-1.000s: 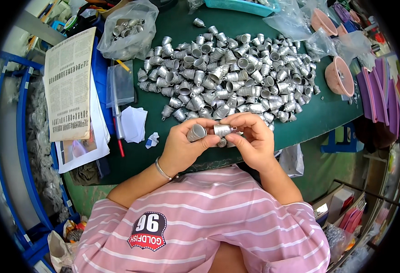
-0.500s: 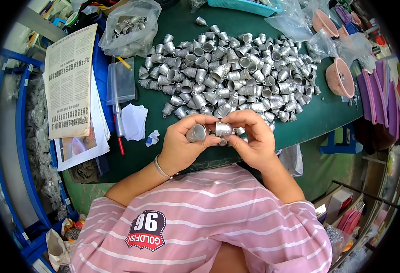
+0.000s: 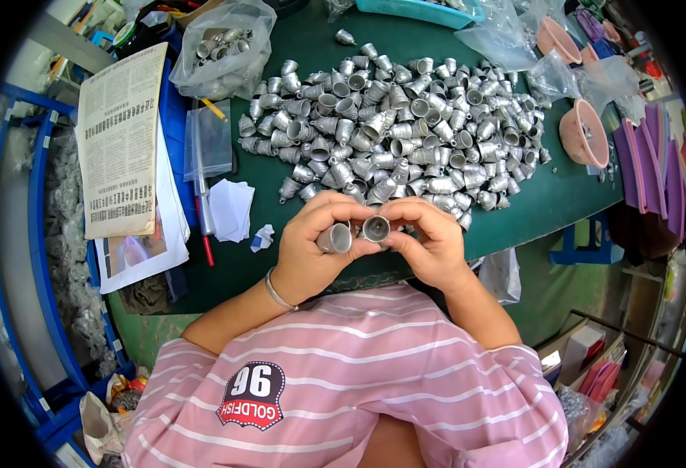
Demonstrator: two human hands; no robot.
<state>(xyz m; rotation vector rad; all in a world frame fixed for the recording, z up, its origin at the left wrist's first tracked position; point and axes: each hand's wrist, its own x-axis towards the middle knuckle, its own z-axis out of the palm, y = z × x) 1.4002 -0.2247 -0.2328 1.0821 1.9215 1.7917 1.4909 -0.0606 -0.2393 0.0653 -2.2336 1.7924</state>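
Note:
Two small silver metal bells are in my hands, just in front of a pile. My left hand (image 3: 312, 242) is closed, with one bell (image 3: 334, 239) tucked in its curled fingers, mouth outward. The fingertips of both hands pinch a second bell (image 3: 376, 228); its round open mouth faces up toward me, showing the hollow inside. My right hand (image 3: 433, 242) is closed on the right side of that second bell. Beyond my fingers spreads the large heap of similar bells (image 3: 405, 129), many with a little loop on top, lying in all directions.
The heap lies on a dark green table (image 3: 530, 226). To the left are a newspaper (image 3: 121, 140), white paper slips (image 3: 230, 209), a red pen (image 3: 206, 248) and a plastic bag of bells (image 3: 226, 62). Pink baskets (image 3: 582, 134) stand right; a blue tray (image 3: 421, 9) sits at the back.
The bell between my fingertips has turned from lying sideways to showing its open mouth toward me. My right hand has shifted slightly left. The other bell stays in my left hand.

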